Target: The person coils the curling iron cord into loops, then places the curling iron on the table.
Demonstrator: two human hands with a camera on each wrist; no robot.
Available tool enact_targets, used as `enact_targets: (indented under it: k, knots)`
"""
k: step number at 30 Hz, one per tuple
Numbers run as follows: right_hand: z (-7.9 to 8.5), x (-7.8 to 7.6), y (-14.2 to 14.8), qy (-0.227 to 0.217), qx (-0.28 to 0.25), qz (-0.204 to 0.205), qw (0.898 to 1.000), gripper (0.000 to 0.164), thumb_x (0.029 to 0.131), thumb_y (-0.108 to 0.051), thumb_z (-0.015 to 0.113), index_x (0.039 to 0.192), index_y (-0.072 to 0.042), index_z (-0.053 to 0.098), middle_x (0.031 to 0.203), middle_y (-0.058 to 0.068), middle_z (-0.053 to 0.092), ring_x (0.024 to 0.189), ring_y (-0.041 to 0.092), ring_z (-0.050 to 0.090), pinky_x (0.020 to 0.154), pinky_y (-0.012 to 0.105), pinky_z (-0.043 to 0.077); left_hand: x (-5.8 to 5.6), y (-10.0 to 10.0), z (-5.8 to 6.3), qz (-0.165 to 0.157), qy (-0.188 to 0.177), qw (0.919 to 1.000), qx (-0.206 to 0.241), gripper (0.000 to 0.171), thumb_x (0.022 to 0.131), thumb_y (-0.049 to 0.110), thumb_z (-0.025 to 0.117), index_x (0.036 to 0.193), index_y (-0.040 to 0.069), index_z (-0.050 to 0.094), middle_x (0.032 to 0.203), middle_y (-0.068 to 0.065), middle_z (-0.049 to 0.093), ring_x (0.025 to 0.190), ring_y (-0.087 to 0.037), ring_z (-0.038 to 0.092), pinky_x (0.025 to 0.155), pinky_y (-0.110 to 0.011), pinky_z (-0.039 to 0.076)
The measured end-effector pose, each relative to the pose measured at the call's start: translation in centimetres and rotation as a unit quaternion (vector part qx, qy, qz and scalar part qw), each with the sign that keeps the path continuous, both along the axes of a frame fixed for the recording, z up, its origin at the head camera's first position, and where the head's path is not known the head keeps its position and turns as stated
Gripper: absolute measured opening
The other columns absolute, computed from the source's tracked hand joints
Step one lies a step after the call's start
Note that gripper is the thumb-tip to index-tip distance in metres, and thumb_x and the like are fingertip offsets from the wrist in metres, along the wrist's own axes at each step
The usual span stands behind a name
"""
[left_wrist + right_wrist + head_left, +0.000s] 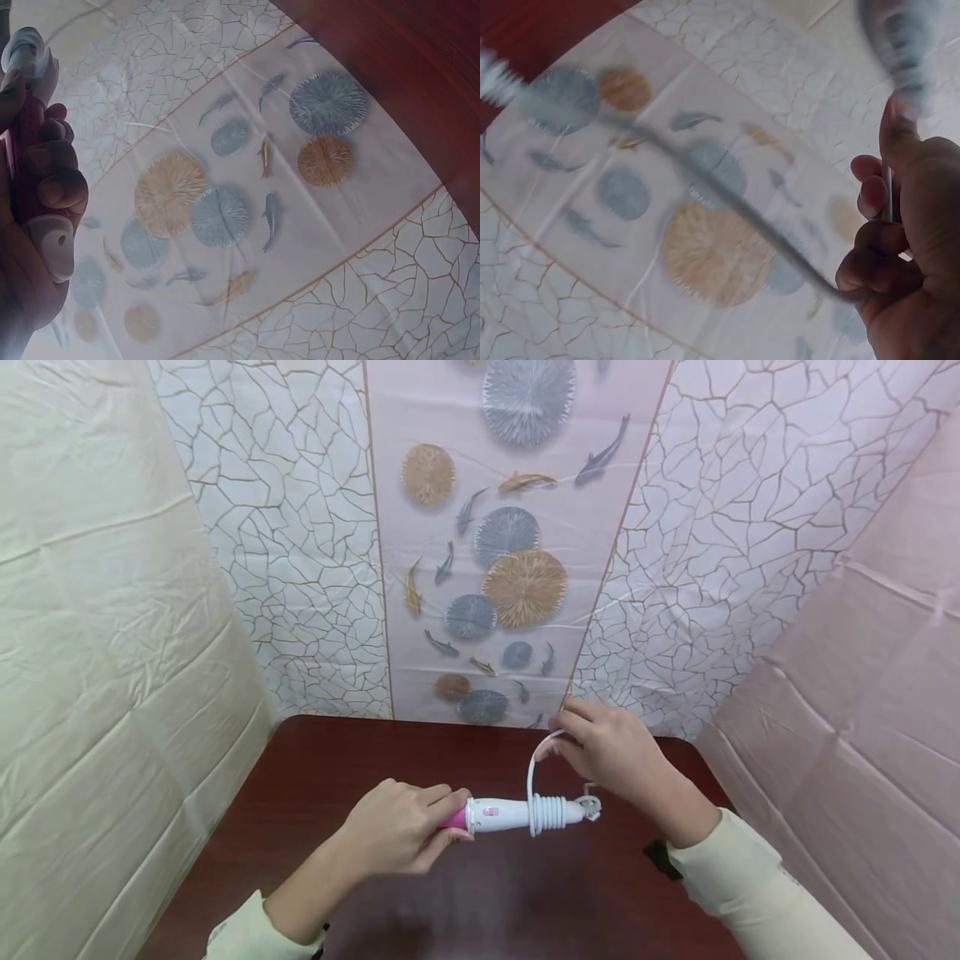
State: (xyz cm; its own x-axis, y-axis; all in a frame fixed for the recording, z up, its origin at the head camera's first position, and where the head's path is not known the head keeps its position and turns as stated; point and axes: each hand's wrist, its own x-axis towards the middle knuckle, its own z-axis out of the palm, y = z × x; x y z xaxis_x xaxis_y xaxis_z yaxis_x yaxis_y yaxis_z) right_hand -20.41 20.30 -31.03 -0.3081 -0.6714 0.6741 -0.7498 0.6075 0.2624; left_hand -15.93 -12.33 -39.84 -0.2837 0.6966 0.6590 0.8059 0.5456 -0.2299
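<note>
A pink and white wand-shaped appliance (506, 814), perhaps a hair-styling iron, lies level above the table with a small pink switch on its white part. My left hand (401, 827) grips its pink end, also seen in the left wrist view as a pink body (28, 124). Several turns of white cord (551, 812) circle the white part near its right end. From these coils, the cord rises in a loop to my right hand (611, 752), which pinches it. In the right wrist view, the cord (727, 202) runs into the curled fingers; a grey thing beyond the thumb is blurred.
Beneath the hands is a dark red-brown table (330, 760). A patterned sheet (480, 527) with discs and fish hangs behind its far edge. Pale cloth walls (112, 652) stand on both sides.
</note>
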Motion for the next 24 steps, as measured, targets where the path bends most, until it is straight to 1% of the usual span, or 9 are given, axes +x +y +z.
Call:
enact_targets:
  k: [2, 4, 5, 9, 13, 15, 19, 22, 24]
  knots:
    - [-0.1, -0.5, 0.3, -0.002, -0.004, 0.0, 1.0, 0.021, 0.082, -0.008, 0.094, 0.092, -0.007, 0.075, 0.084, 0.002, 0.064, 0.065, 0.018, 0.063, 0.053, 0.035, 0.054, 0.1, 0.1, 0.0, -0.003, 0.0, 1.0, -0.001, 0.036, 0.107, 0.048, 0.067, 0.12, 0.016, 0.073, 0.075, 0.011, 0.057, 0.055, 0.0, 0.03, 0.047, -0.017, 0.025]
    - [-0.3, -1.1, 0.6, -0.005, -0.008, -0.002, 1.0, 0.011, 0.099, -0.011, 0.083, 0.093, -0.006, 0.075, 0.085, 0.003, 0.065, 0.067, 0.019, 0.063, 0.054, 0.035, 0.054, 0.3, 0.1, 0.1, -0.003, -0.001, 1.0, -0.001, 0.04, 0.112, 0.05, 0.056, 0.121, 0.016, 0.073, 0.075, 0.011, 0.057, 0.055, -0.001, 0.031, 0.047, -0.018, 0.026]
    - [-0.3, -1.4, 0.7, -0.007, -0.009, -0.002, 1.0, 0.01, 0.1, -0.01, 0.082, 0.093, -0.006, 0.075, 0.085, 0.003, 0.064, 0.068, 0.019, 0.062, 0.055, 0.035, 0.054, 0.3, 0.2, 0.1, -0.003, -0.001, 1.0, 0.0, 0.042, 0.114, 0.051, 0.051, 0.122, 0.016, 0.073, 0.075, 0.011, 0.058, 0.055, -0.001, 0.031, 0.047, -0.018, 0.026]
    - [-0.8, -2.7, 1.2, -0.01, -0.023, -0.002, 1.0, 0.043, 0.115, -0.037, 0.055, 0.094, -0.005, 0.074, 0.083, 0.004, 0.062, 0.067, 0.018, 0.059, 0.056, 0.036, 0.054, 0.4, 0.3, 0.5, -0.013, 0.01, 0.9998, 0.013, 0.041, 0.114, 0.05, 0.053, 0.121, 0.015, 0.073, 0.075, 0.012, 0.057, 0.054, 0.0, 0.032, 0.046, -0.017, 0.027]
    - [-2.0, -3.9, 1.7, -0.015, -0.035, -0.01, 0.999, 0.042, 0.113, -0.038, 0.059, 0.09, -0.006, 0.073, 0.078, 0.003, 0.059, 0.063, 0.017, 0.052, 0.054, 0.037, 0.05, 0.5, 0.3, 1.0, -0.024, 0.019, 0.9992, 0.026, 0.039, 0.112, 0.049, 0.058, 0.119, 0.014, 0.073, 0.076, 0.012, 0.058, 0.054, 0.001, 0.034, 0.047, -0.015, 0.028]
    - [-3.0, -4.3, 1.8, -0.02, -0.034, -0.018, 0.999, 0.03, 0.109, -0.029, 0.071, 0.088, -0.008, 0.073, 0.077, 0.002, 0.059, 0.059, 0.017, 0.05, 0.052, 0.037, 0.048, 0.5, 0.2, 1.4, -0.024, 0.022, 0.9991, 0.029, 0.04, 0.113, 0.049, 0.055, 0.119, 0.013, 0.073, 0.076, 0.011, 0.059, 0.054, 0.001, 0.036, 0.047, -0.015, 0.029]
    - [-5.4, -4.3, 1.7, -0.043, -0.022, -0.036, 0.998, 0.015, 0.092, -0.005, 0.077, 0.084, -0.014, 0.069, 0.075, -0.002, 0.057, 0.055, 0.014, 0.046, 0.048, 0.035, 0.042, 0.5, 0.1, 2.0, -0.012, 0.03, 0.9991, 0.028, 0.045, 0.115, 0.049, 0.049, 0.118, 0.012, 0.073, 0.078, 0.01, 0.062, 0.054, -0.001, 0.041, 0.045, -0.018, 0.033]
    - [-7.2, -3.8, 1.3, -0.07, 0.002, -0.048, 0.996, 0.018, 0.091, -0.006, 0.079, 0.083, -0.017, 0.067, 0.076, -0.005, 0.059, 0.058, 0.012, 0.05, 0.05, 0.032, 0.044, 0.4, -0.2, 2.3, 0.005, 0.034, 0.9991, 0.027, 0.049, 0.115, 0.051, 0.045, 0.117, 0.011, 0.074, 0.079, 0.008, 0.063, 0.054, -0.002, 0.043, 0.044, -0.021, 0.035]
    - [-8.4, -3.2, 1.0, -0.076, 0.024, -0.047, 0.996, 0.017, 0.084, -0.01, 0.086, 0.087, -0.017, 0.071, 0.082, -0.003, 0.068, 0.066, 0.014, 0.063, 0.056, 0.033, 0.054, 0.3, -0.3, 2.3, 0.015, 0.035, 0.9989, 0.027, 0.049, 0.115, 0.051, 0.045, 0.115, 0.011, 0.074, 0.079, 0.008, 0.064, 0.053, -0.003, 0.044, 0.043, -0.023, 0.036]
